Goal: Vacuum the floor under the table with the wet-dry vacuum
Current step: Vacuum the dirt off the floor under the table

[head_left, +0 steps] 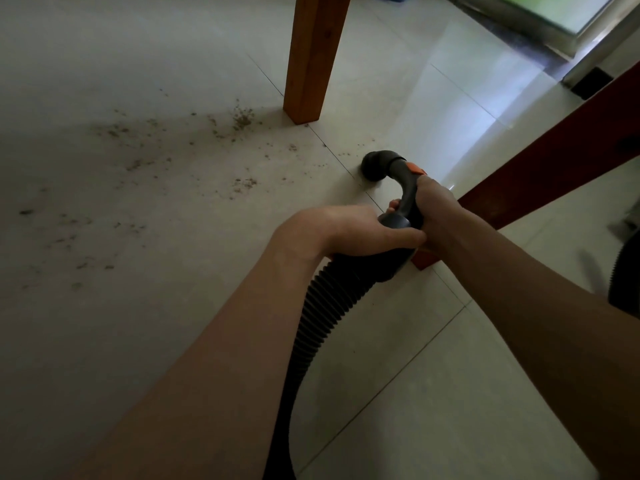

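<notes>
A black ribbed vacuum hose (320,306) runs up from the bottom of the view to a curved grey handle. Its round nozzle (375,166) points down at the pale tiled floor (138,323). My right hand (434,209) grips the curved handle just behind an orange tab (415,168). My left hand (363,230) holds the hose cuff where it joins the handle. Brown crumbs and dirt (242,119) lie scattered over the tiles to the left of the nozzle, thickest beside the far table leg.
A wooden table leg (315,57) stands on the floor beyond the nozzle. A second, darker leg (540,164) slants in from the right, its foot hidden behind my hands. A dark object (627,278) sits at the right edge. A bright doorway threshold (540,29) lies top right.
</notes>
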